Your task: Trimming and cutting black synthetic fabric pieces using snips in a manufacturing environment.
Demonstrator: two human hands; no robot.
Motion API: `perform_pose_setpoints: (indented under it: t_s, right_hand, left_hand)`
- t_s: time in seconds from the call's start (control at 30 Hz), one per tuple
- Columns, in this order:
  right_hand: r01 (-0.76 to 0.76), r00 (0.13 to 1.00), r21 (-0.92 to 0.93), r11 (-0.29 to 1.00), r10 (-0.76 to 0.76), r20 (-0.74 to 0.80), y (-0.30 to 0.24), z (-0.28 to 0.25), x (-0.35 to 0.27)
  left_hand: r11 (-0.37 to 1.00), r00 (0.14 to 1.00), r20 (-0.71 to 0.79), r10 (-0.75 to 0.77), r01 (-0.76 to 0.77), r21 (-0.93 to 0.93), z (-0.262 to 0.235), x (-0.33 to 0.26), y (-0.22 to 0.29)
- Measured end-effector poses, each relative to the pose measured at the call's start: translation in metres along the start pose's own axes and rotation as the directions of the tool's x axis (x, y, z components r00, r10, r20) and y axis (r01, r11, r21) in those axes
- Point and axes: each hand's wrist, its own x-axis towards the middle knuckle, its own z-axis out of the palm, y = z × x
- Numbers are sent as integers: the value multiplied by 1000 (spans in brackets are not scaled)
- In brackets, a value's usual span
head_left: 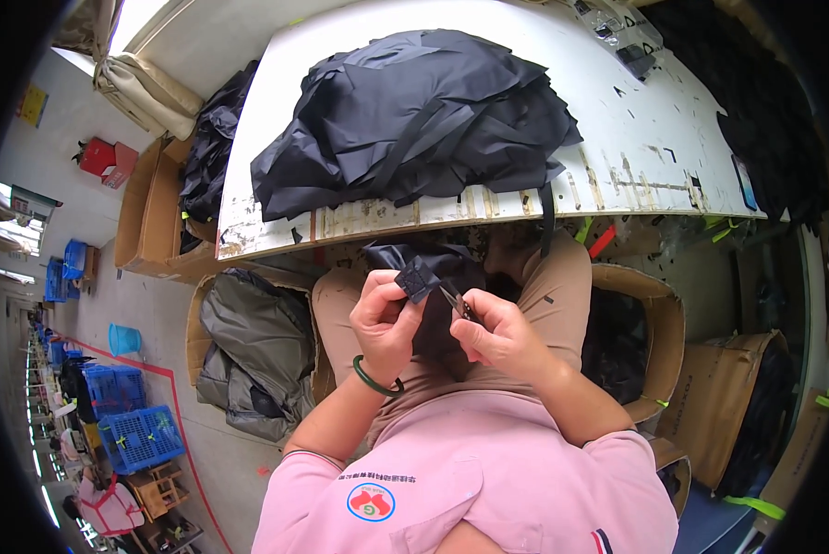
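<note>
My left hand (384,319) pinches the corner of a black fabric piece (418,279), where stitching shows in a square. The rest of that cloth hangs over my lap between my knees. Closed around small thread snips (462,307), my right hand (497,328) holds their blades against the edge of the stitched corner. Whether the blades are apart is too small to tell. Beyond both hands, a large heap of black fabric pieces (423,120) lies on the white table (636,175).
The table's worn front edge runs just past my knees. Beside my left leg stands a carton of grey fabric (257,323); another carton (664,342) is by my right leg. A phone (744,183) lies at the table's right end. Blue crates (142,439) stand far left.
</note>
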Motion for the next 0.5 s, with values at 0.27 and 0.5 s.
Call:
perform_pose_setpoints:
  t_s: [0.27, 0.5]
  right_hand:
    - [171, 976, -276, 946, -200, -81, 8, 5, 9]
    - [282, 902, -591, 756, -418, -105, 0, 8, 10]
  left_hand:
    - [997, 997, 45, 64, -66, 46, 0, -7, -4]
    - [987, 992, 92, 92, -103, 125, -1, -10, -5]
